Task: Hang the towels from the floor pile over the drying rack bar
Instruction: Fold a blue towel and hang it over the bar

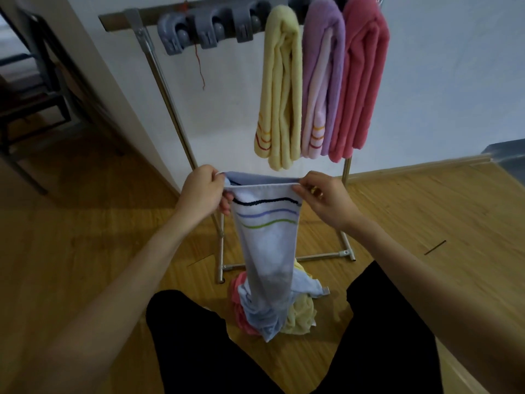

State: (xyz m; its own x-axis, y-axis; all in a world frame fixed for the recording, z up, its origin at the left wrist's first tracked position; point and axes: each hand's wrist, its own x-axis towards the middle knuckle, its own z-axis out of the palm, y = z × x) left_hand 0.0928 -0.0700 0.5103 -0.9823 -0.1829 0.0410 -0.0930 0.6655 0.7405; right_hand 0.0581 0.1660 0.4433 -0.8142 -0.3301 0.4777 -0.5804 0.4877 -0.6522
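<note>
Wooden plank floor (85,223) ran warm brown across the lower view. White wall (440,81) stood behind, met the floor at a pale wooden skirting board (412,167). At left, a white wall corner (93,89) jutted forward; beyond it a dark metal chair frame (31,115) stood in shadow. A thin dark sliver (435,247) lay on the floor at right, kind unclear. A grey object (508,160) showed at the far right edge, cut off. The person's black trousers (199,351) filled the bottom centre.

The drying rack bar (119,19) is cut off at the top edge.
</note>
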